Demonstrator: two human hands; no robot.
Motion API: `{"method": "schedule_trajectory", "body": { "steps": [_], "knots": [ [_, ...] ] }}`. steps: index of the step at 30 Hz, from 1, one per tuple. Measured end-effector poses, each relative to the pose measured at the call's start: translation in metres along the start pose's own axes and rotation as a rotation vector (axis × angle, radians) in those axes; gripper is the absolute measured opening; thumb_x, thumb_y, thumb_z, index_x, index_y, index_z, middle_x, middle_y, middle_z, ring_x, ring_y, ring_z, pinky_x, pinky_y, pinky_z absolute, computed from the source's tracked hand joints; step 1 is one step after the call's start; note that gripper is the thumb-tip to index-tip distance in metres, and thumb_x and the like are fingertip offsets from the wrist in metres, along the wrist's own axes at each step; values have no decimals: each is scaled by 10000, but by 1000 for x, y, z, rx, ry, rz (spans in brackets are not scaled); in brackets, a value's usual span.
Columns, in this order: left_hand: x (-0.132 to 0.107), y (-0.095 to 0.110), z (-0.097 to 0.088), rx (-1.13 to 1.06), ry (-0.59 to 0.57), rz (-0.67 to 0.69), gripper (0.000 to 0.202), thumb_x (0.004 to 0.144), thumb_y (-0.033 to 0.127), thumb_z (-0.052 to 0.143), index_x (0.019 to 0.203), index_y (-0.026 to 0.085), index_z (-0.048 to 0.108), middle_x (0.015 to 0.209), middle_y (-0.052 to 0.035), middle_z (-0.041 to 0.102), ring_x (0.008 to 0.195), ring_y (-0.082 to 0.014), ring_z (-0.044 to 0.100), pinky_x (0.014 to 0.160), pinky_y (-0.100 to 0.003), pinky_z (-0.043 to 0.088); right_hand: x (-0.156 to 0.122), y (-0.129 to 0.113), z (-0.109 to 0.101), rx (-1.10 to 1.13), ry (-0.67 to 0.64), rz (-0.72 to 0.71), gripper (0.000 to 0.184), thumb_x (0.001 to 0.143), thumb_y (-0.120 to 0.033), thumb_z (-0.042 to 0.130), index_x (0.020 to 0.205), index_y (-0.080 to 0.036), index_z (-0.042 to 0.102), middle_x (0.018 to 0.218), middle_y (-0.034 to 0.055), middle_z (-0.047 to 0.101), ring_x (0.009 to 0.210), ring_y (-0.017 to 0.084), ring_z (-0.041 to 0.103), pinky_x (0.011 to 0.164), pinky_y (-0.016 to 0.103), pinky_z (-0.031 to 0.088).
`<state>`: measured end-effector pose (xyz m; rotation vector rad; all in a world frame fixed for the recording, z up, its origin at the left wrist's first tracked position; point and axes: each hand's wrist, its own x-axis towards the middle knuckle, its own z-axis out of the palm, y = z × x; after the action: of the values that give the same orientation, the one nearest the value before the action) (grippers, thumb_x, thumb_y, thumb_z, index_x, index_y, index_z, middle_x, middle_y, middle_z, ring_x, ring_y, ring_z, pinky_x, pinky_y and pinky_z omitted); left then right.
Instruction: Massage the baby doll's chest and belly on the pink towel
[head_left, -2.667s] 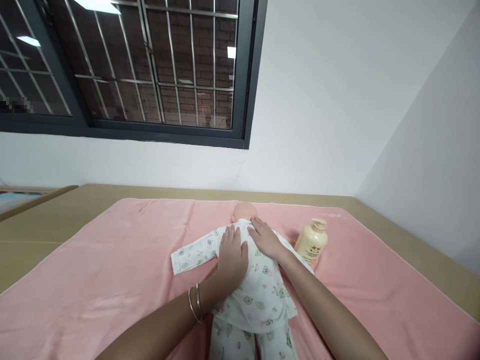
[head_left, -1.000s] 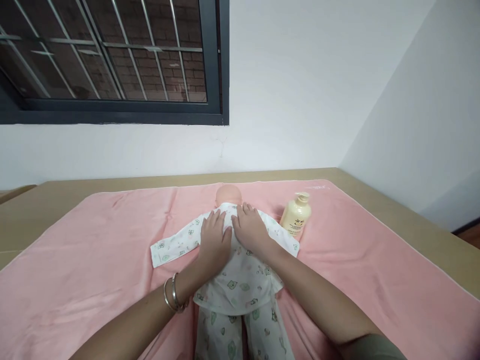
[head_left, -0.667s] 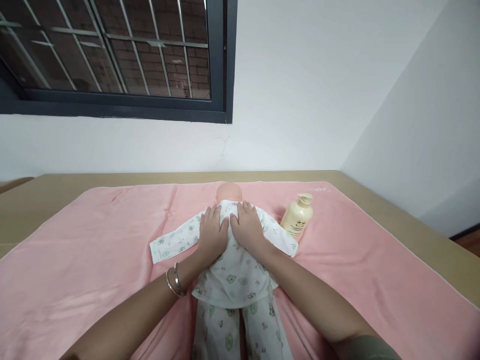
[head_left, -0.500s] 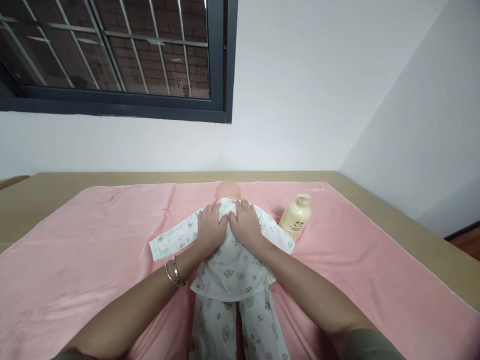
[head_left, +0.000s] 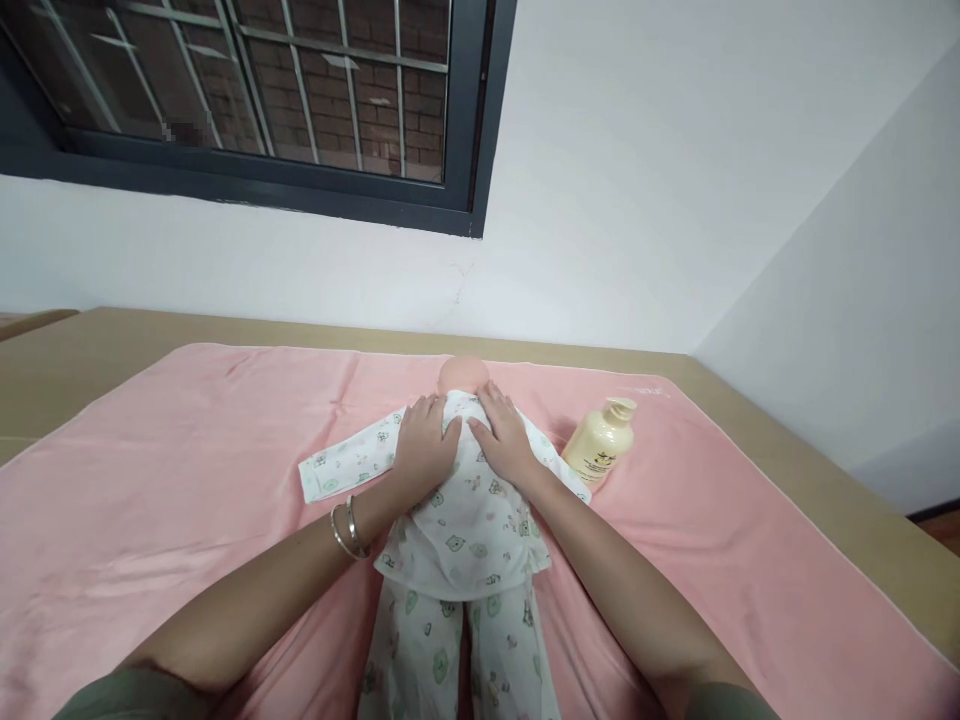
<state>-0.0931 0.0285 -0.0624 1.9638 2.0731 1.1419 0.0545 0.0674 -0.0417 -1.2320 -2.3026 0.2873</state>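
A baby doll (head_left: 465, 375) in white printed pyjamas (head_left: 461, 525) lies face down on a pink blanket (head_left: 187, 480), head towards the wall. My left hand (head_left: 422, 447) rests flat on the doll's upper back at its left shoulder, fingers stretched out. Two bangles circle that wrist. My right hand (head_left: 504, 438) lies flat beside it on the right shoulder, fingers together and extended towards the neck. Neither hand grips anything. One empty sleeve (head_left: 341, 465) sticks out to the left.
A cream pump bottle (head_left: 600, 447) lies tilted on the blanket just right of the doll. The blanket covers a tan surface (head_left: 810, 450) set into a corner of white walls. A barred window (head_left: 247, 90) is above left.
Both hands have slid up the doll's back from its middle to the shoulders near the neck. The view has shifted slightly; doll and bottle stay put.
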Motion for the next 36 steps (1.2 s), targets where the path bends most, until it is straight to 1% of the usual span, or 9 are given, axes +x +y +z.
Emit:
{"method": "schedule_trajectory", "body": {
  "steps": [4, 8, 16, 18, 21, 24, 31, 33, 36],
  "knots": [
    [-6, -11, 1, -11, -2, 86, 471, 924, 342, 379, 1344, 151, 473, 1443, -179, 471, 1391, -327, 358, 1131, -556, 271, -18, -25, -3, -132, -21, 86, 551, 982, -313, 288, 1448, -30, 371, 1519, 192, 356, 1440, 284, 248, 1169, 464, 190],
    [9, -18, -1, -28, -95, 8, 469, 951, 322, 285, 1327, 133, 492, 1418, -165, 507, 1378, -284, 392, 1149, -530, 264, -36, -47, -6, -206, -43, -27, 506, 960, -260, 334, 1413, -65, 450, 1474, 170, 438, 1418, 309, 289, 1162, 446, 218],
    [-50, -1, -5, -37, -99, 172, 596, 958, 376, 331, 1488, 111, 262, 1577, -178, 243, 1476, -307, 170, 1173, -539, 226, 7, -5, -13, -156, -110, 58, 543, 1015, -337, 234, 1450, -45, 376, 1507, 166, 389, 1417, 267, 308, 1157, 438, 230],
    [-44, -1, -8, -20, -125, 149, 575, 972, 377, 284, 1485, 117, 272, 1568, -183, 264, 1471, -307, 191, 1164, -563, 224, -5, -17, -11, -226, -76, 47, 534, 1004, -298, 253, 1433, -10, 388, 1478, 208, 415, 1400, 294, 336, 1149, 463, 237],
    [-6, -8, -12, 27, -181, 73, 539, 983, 356, 213, 1439, 112, 363, 1523, -183, 361, 1452, -297, 257, 1161, -580, 210, -35, -43, -12, -335, -78, -56, 542, 952, -236, 365, 1415, 44, 393, 1460, 266, 408, 1391, 350, 338, 1143, 481, 249],
    [18, -11, -11, 57, -196, 43, 545, 975, 377, 249, 1397, 82, 428, 1495, -194, 404, 1440, -304, 282, 1170, -545, 214, -44, -51, -18, -330, -120, -102, 527, 961, -241, 349, 1412, 25, 410, 1472, 250, 401, 1396, 353, 330, 1141, 486, 266],
    [-53, -3, -10, 12, -98, 220, 568, 985, 363, 257, 1488, 101, 271, 1570, -175, 264, 1473, -280, 190, 1180, -521, 234, -9, -19, -16, -192, -108, 7, 525, 1009, -291, 261, 1446, -18, 360, 1510, 205, 366, 1427, 266, 295, 1153, 430, 266],
    [-51, -5, -13, -17, -125, 183, 567, 989, 369, 242, 1494, 114, 262, 1571, -168, 266, 1473, -275, 192, 1187, -529, 207, -19, -27, -12, -230, -71, -29, 521, 992, -259, 291, 1428, 14, 375, 1498, 241, 365, 1426, 302, 287, 1152, 465, 256],
    [-18, -10, -13, -70, -157, 43, 568, 993, 374, 194, 1475, 94, 302, 1553, -182, 299, 1468, -271, 210, 1193, -539, 177, -41, -46, -9, -277, -61, -148, 525, 927, -186, 386, 1403, 35, 406, 1477, 277, 375, 1420, 348, 279, 1146, 495, 253]
  ]
}}
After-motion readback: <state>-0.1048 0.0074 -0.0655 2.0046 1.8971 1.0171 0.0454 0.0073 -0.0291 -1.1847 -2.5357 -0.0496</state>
